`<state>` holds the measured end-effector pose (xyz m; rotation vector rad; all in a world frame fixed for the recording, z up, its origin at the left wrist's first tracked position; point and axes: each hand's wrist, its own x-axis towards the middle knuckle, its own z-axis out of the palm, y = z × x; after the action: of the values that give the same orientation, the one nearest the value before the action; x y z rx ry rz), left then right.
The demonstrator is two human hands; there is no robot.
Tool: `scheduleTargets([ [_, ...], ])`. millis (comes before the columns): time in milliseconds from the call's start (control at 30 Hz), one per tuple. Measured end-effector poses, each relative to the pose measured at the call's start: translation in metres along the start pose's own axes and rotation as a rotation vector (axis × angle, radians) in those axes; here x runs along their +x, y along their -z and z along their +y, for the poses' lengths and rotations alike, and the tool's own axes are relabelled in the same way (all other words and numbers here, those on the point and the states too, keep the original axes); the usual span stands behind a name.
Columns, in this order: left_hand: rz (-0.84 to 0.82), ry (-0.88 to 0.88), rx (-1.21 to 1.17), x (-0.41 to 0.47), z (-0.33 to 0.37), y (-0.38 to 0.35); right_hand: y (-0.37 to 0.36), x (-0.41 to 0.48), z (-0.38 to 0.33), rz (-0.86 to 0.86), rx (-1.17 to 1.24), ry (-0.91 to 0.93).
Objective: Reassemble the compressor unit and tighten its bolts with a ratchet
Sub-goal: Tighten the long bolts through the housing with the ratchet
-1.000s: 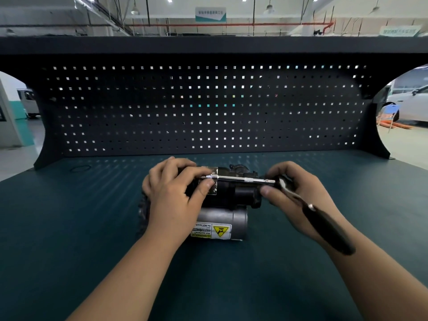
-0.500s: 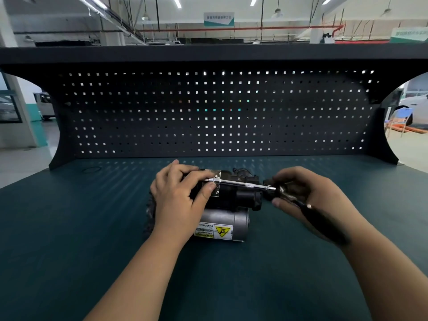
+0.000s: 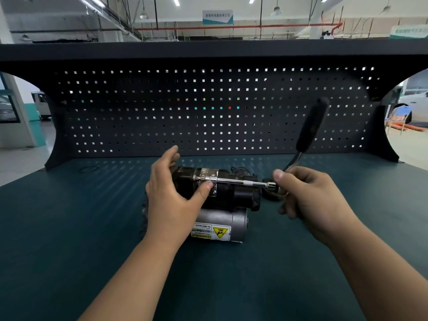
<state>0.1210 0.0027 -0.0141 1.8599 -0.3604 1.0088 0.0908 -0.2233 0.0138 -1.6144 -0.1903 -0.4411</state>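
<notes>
**Item 1.** Black-and-silver cylindrical metal compressor unit (image 3: 234, 200): lies on its side on the dark teal matted desk (image 3: 69, 239), with a yellow-and-white warning label (image 3: 218, 232) on its near face.

**Item 2.** Chrome ratchet with black handle (image 3: 310, 130): head at the unit's right end, handle tilted up and away. Its slim chrome extension bar (image 3: 234, 181) runs left across the unit's top. The bolt it meets is hidden.

**Item 3.** Right hand (image 3: 310, 200): right of the unit, grip closed round the ratchet head, thumb on top.

**Item 4.** Left hand (image 3: 171, 200): at the unit's left end, grip loose and holding nothing, fingers extended over the far side, thumb pressing the bar's socket end.

**Item 5.** Thin black rubber ring (image 3: 89, 169): well left of and behind the unit, untouched.

**Status (judged).** The housing appears joined, so reassembly looks largely done. Tightening is under way on 1 bolt. How many bolts remain cannot be told, and the ring may be a part left unfitted.
</notes>
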Motion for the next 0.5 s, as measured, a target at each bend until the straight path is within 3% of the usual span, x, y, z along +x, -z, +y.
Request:
scheduleTargets([
  [200,0.034,0.027,-0.019,-0.001,-0.002,0.003,-0.004,-0.004,0.0,-0.027,0.155,-0.07],
  [367,0.096,0.144,0.149,-0.006,-0.007,0.004,0.007,-0.006,-0.003,-0.068,-0.096,0.141],
  [500,0.046,0.182,0.171,-0.006,-0.01,0.003,0.01,-0.007,-0.006,-0.039,-0.187,0.193],
])
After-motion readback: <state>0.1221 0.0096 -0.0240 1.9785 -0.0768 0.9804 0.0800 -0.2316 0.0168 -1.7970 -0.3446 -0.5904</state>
